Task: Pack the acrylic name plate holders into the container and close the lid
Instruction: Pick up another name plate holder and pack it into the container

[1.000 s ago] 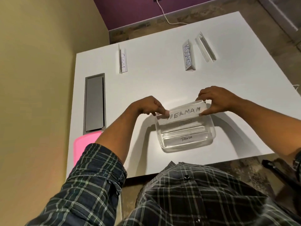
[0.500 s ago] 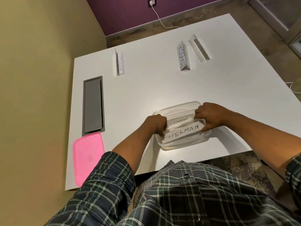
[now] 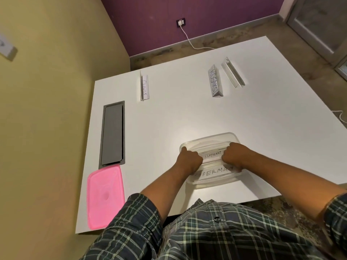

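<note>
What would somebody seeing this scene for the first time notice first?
Probably the two hands, left hand and right hand, pressed down into the clear container near the table's front edge, where holders reading ELEPHANT and SUPERMAN lie. Next, the bright pink lid at the near left corner, off the container. Three more holders wait at the far side, one lettered KOSAKSI.

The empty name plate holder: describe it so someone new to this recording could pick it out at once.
Look to the far right corner of the white table, well beyond the clear container. Two holders lie side by side there; the empty holder is the outer right one. Unlike the KOSAKSI holder beside it, it holds no written card.
</note>
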{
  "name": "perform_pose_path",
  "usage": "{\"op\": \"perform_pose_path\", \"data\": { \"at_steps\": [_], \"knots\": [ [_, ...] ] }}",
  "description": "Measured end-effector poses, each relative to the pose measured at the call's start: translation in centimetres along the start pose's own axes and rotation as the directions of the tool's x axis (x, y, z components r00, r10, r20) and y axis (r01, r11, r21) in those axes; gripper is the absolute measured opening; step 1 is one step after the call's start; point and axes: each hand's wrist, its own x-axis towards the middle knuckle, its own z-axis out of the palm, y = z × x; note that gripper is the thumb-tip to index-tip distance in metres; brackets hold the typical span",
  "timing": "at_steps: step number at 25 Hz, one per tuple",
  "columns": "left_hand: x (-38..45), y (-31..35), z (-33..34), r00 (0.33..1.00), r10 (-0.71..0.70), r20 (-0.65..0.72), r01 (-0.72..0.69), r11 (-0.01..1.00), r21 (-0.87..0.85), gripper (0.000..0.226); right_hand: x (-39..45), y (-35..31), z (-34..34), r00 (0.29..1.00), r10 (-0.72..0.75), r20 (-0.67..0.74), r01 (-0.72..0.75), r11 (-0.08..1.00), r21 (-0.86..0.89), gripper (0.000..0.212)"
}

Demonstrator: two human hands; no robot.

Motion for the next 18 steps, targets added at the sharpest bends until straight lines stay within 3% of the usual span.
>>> {"op": "perform_pose_path", "data": {
  "at_steps": [6,8,11,13,15,18],
  "knots": [
    [-0.1,-0.7,-0.4,0.997,0.079,0.025,-0.080,0.996,0.030,0.016,0.0,0.2,-0.5,1.000,-0.011,0.020,0.012,1.000,-0.014,0.026],
    [-0.1,-1.7,-0.7,0.996,0.087,0.003,-0.086,0.996,-0.031,0.019,0.1,0.5,-1.2,0.999,-0.006,0.043,0.005,1.000,0.012,0.044],
    [-0.3,-3.7,-1.2,0.993,0.015,-0.114,-0.044,0.966,-0.256,0.025,0.3,1.2,-2.9,0.997,-0.057,-0.051,0.064,0.987,0.147,0.044],
    [-0.4,-5.9,-1.3,0.981,-0.102,-0.162,0.008,0.866,-0.500,0.028,0.6,1.6,-4.6,0.985,-0.054,-0.167,0.104,0.946,0.307,0.038],
    [-0.6,-8.6,-1.1,0.947,-0.270,-0.171,0.067,0.691,-0.720,0.026,1.6,2.0,-6.8,0.966,-0.011,-0.260,0.132,0.881,0.454,0.036],
    [-0.3,-13.2,-0.1,0.828,-0.535,-0.166,0.099,0.431,-0.897,0.020,4.4,2.3,-10.2,0.929,0.069,-0.363,0.175,0.783,0.597,0.031]
  ]
}}
